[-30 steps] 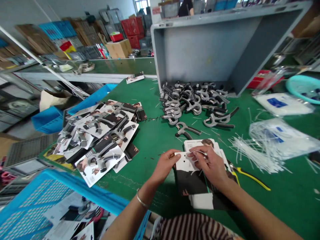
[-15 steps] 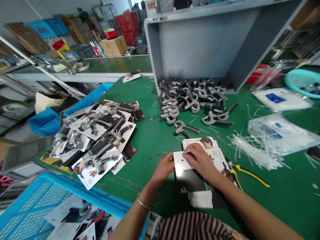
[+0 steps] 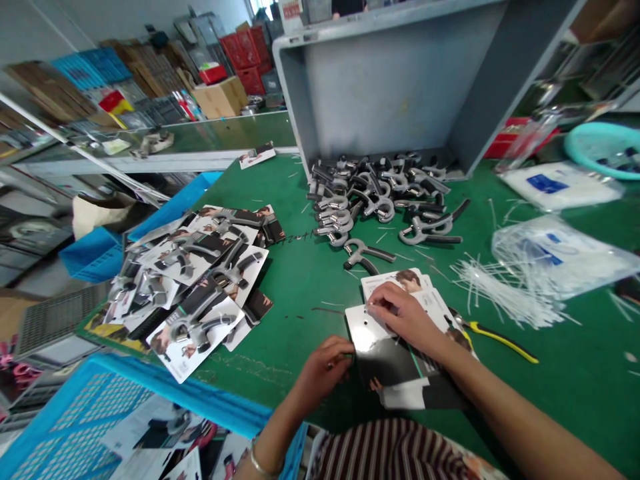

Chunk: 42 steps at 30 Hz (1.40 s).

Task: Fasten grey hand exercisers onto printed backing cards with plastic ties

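A printed backing card [image 3: 384, 363] lies tilted in front of me over a stack of similar cards [image 3: 435, 300]. Its pale top has small dark holes. My right hand [image 3: 407, 320] rests on the card, thumb and fingers pinched by the holes. A small white piece shows at those fingertips, too small to tell its kind. My left hand [image 3: 324, 370] is at the card's left edge with its fingers curled in, and what they hold, if anything, is hidden. Beyond the stack lies a grey hand grip strengthener [image 3: 367, 253]. Yellow-handled pliers [image 3: 505, 341] lie partly under the stack's right side.
Several hand grips [image 3: 375, 187] spill from a grey crate [image 3: 400, 93] on its side. White cable ties [image 3: 510, 293] and plastic bags [image 3: 565, 257] are at right. Carded grips [image 3: 200, 273] are piled left, above a blue basket [image 3: 65, 407]. A turquoise basin [image 3: 600, 143] stands far right.
My left hand has slid from the card's upper left edge down toward me, its fingers now curled. My right hand stays pinched at the card. The view has shifted slightly.
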Motion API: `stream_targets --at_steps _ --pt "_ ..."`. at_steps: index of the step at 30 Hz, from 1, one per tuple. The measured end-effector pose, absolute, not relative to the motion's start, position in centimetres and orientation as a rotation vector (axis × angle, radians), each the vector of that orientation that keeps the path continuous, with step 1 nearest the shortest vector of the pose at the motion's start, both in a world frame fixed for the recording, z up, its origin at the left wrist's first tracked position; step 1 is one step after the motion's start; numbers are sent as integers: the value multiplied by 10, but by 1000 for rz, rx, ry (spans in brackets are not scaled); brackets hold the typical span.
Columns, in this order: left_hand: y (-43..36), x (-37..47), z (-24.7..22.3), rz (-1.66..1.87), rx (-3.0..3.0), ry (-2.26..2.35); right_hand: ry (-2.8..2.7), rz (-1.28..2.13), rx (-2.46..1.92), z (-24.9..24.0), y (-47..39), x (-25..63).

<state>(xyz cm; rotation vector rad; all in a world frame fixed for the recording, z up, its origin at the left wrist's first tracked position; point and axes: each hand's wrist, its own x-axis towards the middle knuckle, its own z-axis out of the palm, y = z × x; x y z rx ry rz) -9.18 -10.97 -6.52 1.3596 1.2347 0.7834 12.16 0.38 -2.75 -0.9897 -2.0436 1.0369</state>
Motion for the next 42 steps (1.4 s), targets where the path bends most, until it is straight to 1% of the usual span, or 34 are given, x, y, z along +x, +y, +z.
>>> stream_targets --at_steps 5,8,12,15,20,26,33,39,42 --pt "-100 -76 -72 1024 1518 1419 -2014 1050 -1008 -29 4 122" --pt "-85 -61 -77 1173 1256 1405 -1968 1110 -1034 -29 2 124" --pt "-73 -41 -82 1153 841 1273 -1949 1161 -1016 -28 0 127" --pt "-69 -37 -78 1139 731 1191 -1949 1119 -1027 -28 0 126" --pt "-68 -46 -62 1085 953 1257 -2064 961 -1068 -22 1 123" --pt "-74 -39 -39 1143 1276 1327 -2023 971 -1052 -2 -5 129" --pt "-67 -33 -41 1028 1395 1314 -2022 927 -1096 -5 -12 135" --pt "-76 -38 -35 1032 1379 1300 -2188 955 -879 -3 -15 150" --pt "-77 -36 -37 991 1382 1265 -2238 956 -880 -2 -18 158"
